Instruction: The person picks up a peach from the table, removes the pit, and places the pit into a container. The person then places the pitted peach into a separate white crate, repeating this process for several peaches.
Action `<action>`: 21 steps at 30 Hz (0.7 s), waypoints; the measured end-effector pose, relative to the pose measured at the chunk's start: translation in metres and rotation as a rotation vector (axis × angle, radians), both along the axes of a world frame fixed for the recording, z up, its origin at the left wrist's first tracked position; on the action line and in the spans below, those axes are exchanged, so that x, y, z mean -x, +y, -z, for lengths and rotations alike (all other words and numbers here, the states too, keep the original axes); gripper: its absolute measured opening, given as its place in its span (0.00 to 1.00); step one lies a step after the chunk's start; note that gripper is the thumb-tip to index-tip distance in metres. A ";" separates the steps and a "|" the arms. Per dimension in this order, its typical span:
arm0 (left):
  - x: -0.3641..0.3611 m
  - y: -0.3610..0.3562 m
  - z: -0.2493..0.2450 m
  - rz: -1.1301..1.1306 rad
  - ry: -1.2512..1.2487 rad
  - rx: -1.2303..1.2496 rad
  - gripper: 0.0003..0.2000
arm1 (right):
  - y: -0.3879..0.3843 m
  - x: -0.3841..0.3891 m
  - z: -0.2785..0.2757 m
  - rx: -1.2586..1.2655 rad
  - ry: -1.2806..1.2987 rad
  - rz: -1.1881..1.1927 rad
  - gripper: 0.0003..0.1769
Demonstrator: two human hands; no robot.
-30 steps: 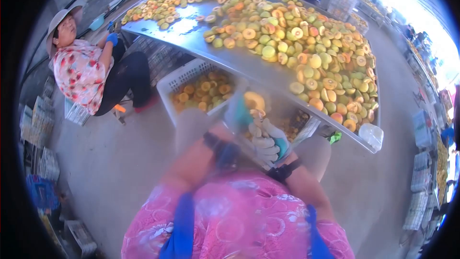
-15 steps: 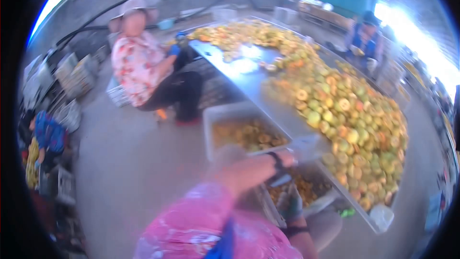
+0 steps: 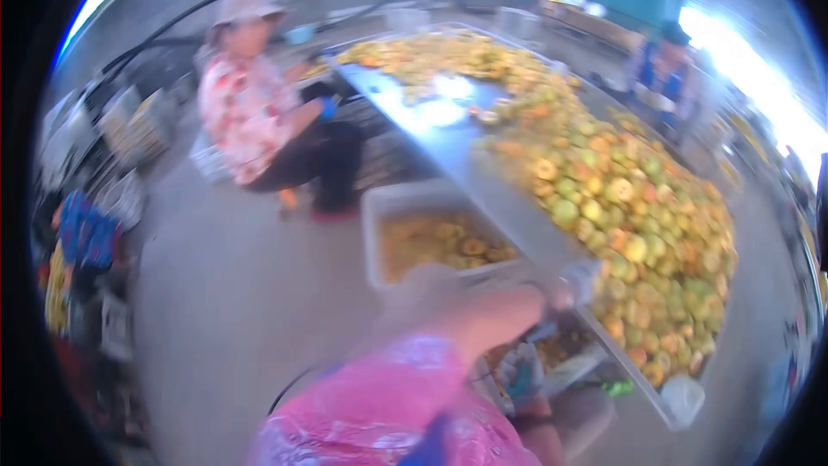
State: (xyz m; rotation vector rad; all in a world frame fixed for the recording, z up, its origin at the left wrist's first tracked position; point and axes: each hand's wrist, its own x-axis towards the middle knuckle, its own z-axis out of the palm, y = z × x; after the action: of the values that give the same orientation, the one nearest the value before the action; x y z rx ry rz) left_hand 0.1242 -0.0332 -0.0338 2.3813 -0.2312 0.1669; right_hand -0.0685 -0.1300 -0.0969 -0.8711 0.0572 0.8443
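Note:
My left hand [image 3: 580,281], blurred by motion, reaches to the edge of the metal table [image 3: 509,207], beside a heap of halved yellow-green fruit [image 3: 634,250]. Its fingers cannot be made out, nor whether it holds anything. Lower down, my right hand [image 3: 523,373], in a pale glove, is over a crate of fruit pieces [image 3: 561,349] below the table edge. Its finger shape and contents are unclear. A white bin [image 3: 373,237] of cut fruit stands left of my left forearm.
A person in a sunhat [image 3: 250,112] sits left of the table; another person [image 3: 660,78] is beyond its right side. At far left is a person in blue [image 3: 86,233] near stacked crates [image 3: 134,129]. A clear container [image 3: 683,400] hangs at the table's near corner.
My left hand has moved right along the table edge towards the fruit heap. My right hand stays low near the crate. The seated person's head and arms have shifted.

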 end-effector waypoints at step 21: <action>0.137 0.073 -0.023 0.017 -0.312 0.704 0.16 | 0.014 -0.004 -0.118 0.496 -0.485 0.190 0.14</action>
State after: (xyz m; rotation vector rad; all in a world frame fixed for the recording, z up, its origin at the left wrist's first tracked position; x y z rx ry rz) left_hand -0.0129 0.0395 -0.0111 1.6463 -0.2826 0.5211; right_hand -0.0646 -0.1163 0.0212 -1.4944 -0.0789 0.4243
